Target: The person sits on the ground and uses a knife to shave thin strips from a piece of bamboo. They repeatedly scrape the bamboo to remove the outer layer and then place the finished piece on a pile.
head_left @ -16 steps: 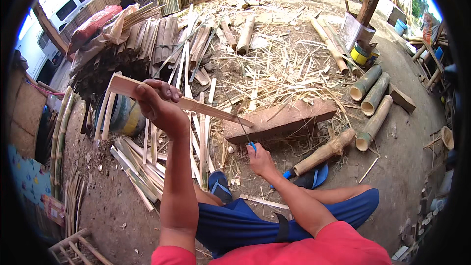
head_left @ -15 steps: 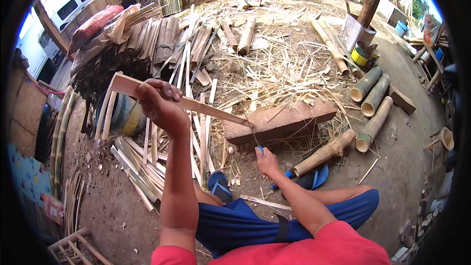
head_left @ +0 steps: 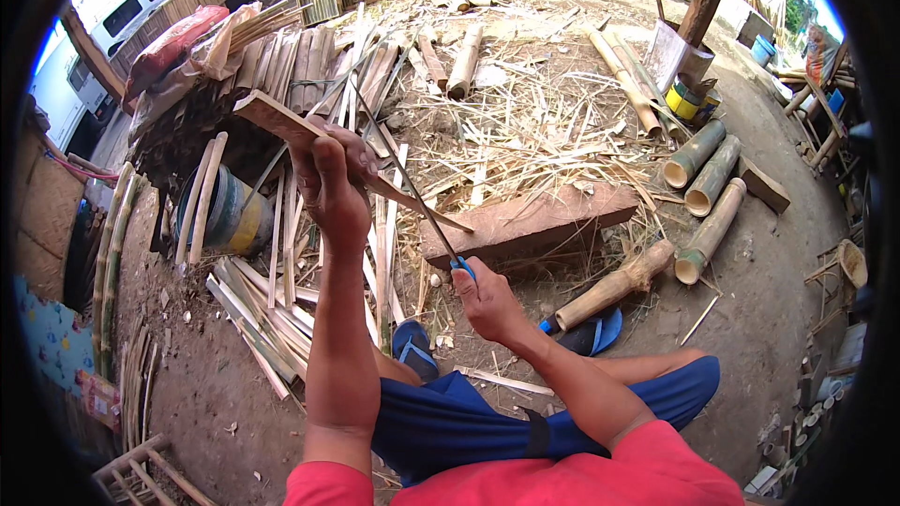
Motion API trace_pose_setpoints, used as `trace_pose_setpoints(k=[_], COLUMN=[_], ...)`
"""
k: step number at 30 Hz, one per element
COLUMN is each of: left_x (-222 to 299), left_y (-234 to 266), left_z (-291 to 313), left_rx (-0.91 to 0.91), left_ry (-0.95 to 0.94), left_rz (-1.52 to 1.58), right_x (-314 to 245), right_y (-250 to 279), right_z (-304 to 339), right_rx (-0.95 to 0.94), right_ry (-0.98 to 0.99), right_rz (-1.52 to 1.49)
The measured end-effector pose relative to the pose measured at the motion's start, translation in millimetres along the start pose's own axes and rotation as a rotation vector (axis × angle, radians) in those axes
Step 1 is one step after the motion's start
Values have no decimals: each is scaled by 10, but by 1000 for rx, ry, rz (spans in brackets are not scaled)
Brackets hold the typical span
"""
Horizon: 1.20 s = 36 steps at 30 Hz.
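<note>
My left hand is closed around a flat bamboo slat, which slants down to the right. The slat's lower tip reaches the near edge of a thick wooden block; whether it touches cannot be told. A long, thin-bladed knife with a blue handle is gripped in my right hand. Its blade points up and left and crosses the slat in view, close to the slat's lower part. Contact between blade and slat is unclear.
Split bamboo strips lie left of my legs. Beside them stands a bucket. Shavings cover the ground beyond the block. Bamboo tubes and a knobbly bamboo piece lie to the right. Stacked slats stand behind.
My right hand has moved up and left, swinging the blade from the slat's lower end to point up-left. The slat's upper end has shifted up and right as my left hand turned.
</note>
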<state>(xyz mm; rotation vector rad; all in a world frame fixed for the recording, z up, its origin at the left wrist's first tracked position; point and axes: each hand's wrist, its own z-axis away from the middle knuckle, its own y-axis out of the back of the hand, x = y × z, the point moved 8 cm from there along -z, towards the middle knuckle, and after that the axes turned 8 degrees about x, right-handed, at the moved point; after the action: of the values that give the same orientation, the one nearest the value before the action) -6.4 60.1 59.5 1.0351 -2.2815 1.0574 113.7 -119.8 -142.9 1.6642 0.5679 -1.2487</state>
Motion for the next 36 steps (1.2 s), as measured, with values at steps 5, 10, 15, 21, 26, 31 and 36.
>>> trace_pose_setpoints(k=[5,10,15,21,26,31,36], left_x=[23,15,51,64,63,-379,-1634], left_y=[117,76,83,274,357,480,848], left_z=[-77,-75,15,-22,-82,31,522], left_rx=[19,172,336,391,393,321,85], left_ry=[6,-57,-124,-116,-90,-12,602], left_rz=[50,-86,-209,-214,-204,-224,-503], right_x=[1617,1176,-351,-483,823,2140,2559], right_y=[151,45,-61,-100,-313,-164,-185], right_z=[22,-74,-154,-151,-195,-90,54], right_rx=[-101,-77,-14,-45,95,59,-44], right_ry=[-568,-340,44,82,-181,-479,-546], right_rz=[485,217,-83,-25,159,344,240])
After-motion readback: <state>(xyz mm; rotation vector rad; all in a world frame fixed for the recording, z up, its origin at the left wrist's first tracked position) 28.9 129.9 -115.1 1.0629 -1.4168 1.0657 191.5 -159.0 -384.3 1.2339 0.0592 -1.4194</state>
